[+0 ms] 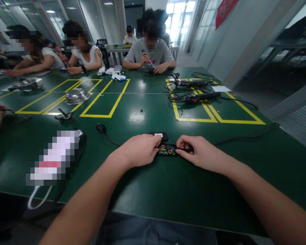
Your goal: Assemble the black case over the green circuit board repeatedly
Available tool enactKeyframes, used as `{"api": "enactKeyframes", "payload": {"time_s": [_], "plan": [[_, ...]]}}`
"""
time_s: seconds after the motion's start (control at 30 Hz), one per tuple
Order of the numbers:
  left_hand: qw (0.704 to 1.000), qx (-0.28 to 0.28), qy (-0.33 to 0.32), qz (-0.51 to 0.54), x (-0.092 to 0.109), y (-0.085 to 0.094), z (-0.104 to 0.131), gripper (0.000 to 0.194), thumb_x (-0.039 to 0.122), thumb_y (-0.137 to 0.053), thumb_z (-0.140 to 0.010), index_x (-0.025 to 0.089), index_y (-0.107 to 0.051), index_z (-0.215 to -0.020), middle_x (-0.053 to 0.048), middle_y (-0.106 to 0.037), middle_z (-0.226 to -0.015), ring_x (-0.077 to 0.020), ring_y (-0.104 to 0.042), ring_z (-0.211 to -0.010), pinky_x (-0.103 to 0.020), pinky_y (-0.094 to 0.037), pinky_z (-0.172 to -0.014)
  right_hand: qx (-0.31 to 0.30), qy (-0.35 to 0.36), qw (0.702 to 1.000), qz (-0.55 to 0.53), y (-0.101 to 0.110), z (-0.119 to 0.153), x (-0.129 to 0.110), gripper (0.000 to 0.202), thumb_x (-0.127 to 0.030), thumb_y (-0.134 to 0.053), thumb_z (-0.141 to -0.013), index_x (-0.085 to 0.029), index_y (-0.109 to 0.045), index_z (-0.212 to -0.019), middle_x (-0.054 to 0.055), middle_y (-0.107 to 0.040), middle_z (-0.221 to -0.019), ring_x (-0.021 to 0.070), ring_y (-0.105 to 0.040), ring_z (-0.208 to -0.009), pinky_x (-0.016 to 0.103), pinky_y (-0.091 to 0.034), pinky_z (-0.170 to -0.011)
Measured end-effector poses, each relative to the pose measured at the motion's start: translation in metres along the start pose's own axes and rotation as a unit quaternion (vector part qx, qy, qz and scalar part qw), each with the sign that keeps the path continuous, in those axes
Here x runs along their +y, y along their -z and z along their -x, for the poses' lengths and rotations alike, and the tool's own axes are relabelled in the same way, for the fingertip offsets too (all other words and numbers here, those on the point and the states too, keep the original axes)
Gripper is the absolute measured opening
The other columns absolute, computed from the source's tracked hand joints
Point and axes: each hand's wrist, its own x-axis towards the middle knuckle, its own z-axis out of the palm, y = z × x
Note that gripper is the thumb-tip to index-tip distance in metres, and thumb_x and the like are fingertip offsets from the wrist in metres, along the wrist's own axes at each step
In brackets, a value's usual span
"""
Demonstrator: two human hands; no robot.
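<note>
A small black housing with an exposed circuit board [167,150] lies on the green table between my hands, its copper-coloured coils facing up. My left hand [140,149] grips the left end of the housing, fingers closed around it. At the right end, my right hand [197,151] pinches the housing where a black cable meets it. Just behind the board lies a ribbed black cover [162,135] with a white label, partly hidden by my left fingers. A cable runs out left of my left hand to a black plug [101,128].
On the green table [148,194] are a metal bowl [77,96], a small metal part [64,115], black corded tools [202,97], white-blue gloves [118,77] and a blurred object with a white loop [58,156]. Several people sit around; one opposite [149,54] holds a thin tool.
</note>
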Motion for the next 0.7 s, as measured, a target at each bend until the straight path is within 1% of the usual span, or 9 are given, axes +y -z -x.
{"api": "enactKeyframes", "payload": {"time_s": [0.1,0.17,0.27,0.33,0.43,0.57,0.7], "plan": [[0.999,0.004,-0.030,0.041,-0.004,-0.001,-0.002,0.014,0.019,-0.052,-0.106,0.023,-0.061,-0.097,-0.006,-0.076,-0.097,-0.0255,-0.071,-0.088,-0.035,-0.048,-0.074,0.002,0.000,1.000,0.009,0.000,0.000,0.001,0.006,-0.031,-0.068,-0.095,-0.025,-0.068,-0.093,0.001,-0.069,-0.077,0.0190,-0.062,-0.068,0.032,-0.049,-0.066],[0.998,0.012,-0.027,0.051,-0.005,-0.001,-0.003,0.014,0.018,-0.054,-0.106,0.023,-0.061,-0.095,-0.006,-0.075,-0.096,-0.0248,-0.070,-0.087,-0.035,-0.047,-0.073,0.003,0.000,1.000,0.012,0.001,0.000,0.000,0.007,-0.031,-0.068,-0.095,-0.025,-0.069,-0.094,0.001,-0.070,-0.077,0.0192,-0.062,-0.068,0.032,-0.048,-0.066],[0.997,0.022,-0.016,0.073,-0.010,0.000,-0.003,0.010,0.017,-0.060,-0.101,0.022,-0.061,-0.092,-0.004,-0.074,-0.091,-0.0231,-0.068,-0.083,-0.033,-0.045,-0.072,0.004,0.004,1.000,0.010,0.004,0.001,-0.001,0.009,-0.031,-0.066,-0.095,-0.024,-0.069,-0.094,0.001,-0.068,-0.075,0.0188,-0.060,-0.065,0.031,-0.046,-0.063],[0.994,0.030,-0.019,0.106,-0.014,0.001,-0.003,0.009,0.014,-0.062,-0.098,0.022,-0.061,-0.096,-0.002,-0.074,-0.089,-0.0214,-0.068,-0.080,-0.032,-0.045,-0.071,0.005,0.013,1.000,0.003,0.006,0.002,-0.002,0.009,-0.030,-0.064,-0.096,-0.023,-0.070,-0.095,0.000,-0.066,-0.073,0.0184,-0.058,-0.064,0.031,-0.044,-0.061],[0.988,0.037,-0.030,0.147,-0.020,0.003,-0.001,0.017,0.006,-0.061,-0.092,0.022,-0.062,-0.099,-0.001,-0.075,-0.089,-0.0195,-0.069,-0.080,-0.030,-0.047,-0.073,0.003,0.021,1.000,-0.005,0.009,0.003,-0.001,0.009,-0.025,-0.062,-0.095,-0.023,-0.071,-0.096,0.000,-0.067,-0.073,0.0181,-0.058,-0.063,0.031,-0.043,-0.061],[0.987,0.018,-0.033,0.158,-0.024,0.004,-0.002,0.017,0.005,-0.060,-0.091,0.021,-0.064,-0.094,0.000,-0.074,-0.086,-0.0182,-0.069,-0.077,-0.029,-0.048,-0.074,0.000,0.026,1.000,0.005,0.009,0.003,0.002,0.009,-0.023,-0.062,-0.094,-0.023,-0.072,-0.094,0.003,-0.071,-0.079,0.0193,-0.063,-0.068,0.033,-0.046,-0.064],[0.986,0.028,-0.031,0.159,-0.026,0.004,-0.004,0.016,0.007,-0.062,-0.092,0.021,-0.069,-0.095,0.001,-0.075,-0.085,-0.0173,-0.069,-0.076,-0.028,-0.049,-0.075,0.016,0.044,0.999,0.009,0.008,0.002,0.006,0.006,-0.021,-0.067,-0.093,-0.023,-0.072,-0.093,0.004,-0.076,-0.088,0.0210,-0.068,-0.077,0.034,-0.051,-0.071]]}}
